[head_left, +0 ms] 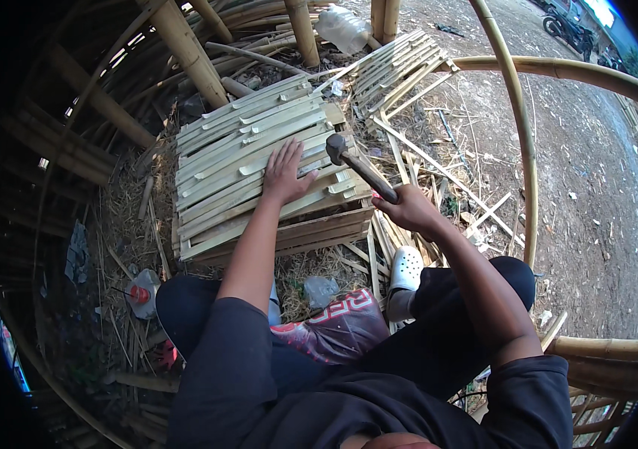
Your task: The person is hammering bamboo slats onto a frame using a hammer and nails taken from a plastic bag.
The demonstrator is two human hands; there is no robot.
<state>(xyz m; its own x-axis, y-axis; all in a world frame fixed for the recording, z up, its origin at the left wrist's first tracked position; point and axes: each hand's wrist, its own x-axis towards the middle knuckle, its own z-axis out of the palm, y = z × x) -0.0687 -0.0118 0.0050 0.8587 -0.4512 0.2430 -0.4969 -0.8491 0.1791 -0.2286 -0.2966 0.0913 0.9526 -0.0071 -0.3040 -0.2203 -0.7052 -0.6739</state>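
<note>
In front of me lies a stack of slatted bamboo panels (221, 157), its pale split strips running side by side with gaps between some of them. My left hand (286, 173) rests flat on the top strips, fingers stretched out and holding nothing. To its right, my right hand (413, 209) is wrapped round the wooden handle of a hammer (367, 176). The hammer's dark head (336, 147) is raised over the right edge of the panels, close to my left fingers.
Another slatted panel (401, 71) lies farther back. Loose bamboo strips (453, 176) litter the ground at right. Upright bamboo poles (191, 56) stand behind the stack, and a curved pole (517, 120) rises at right. A clear plastic jug (343, 28) is at the back.
</note>
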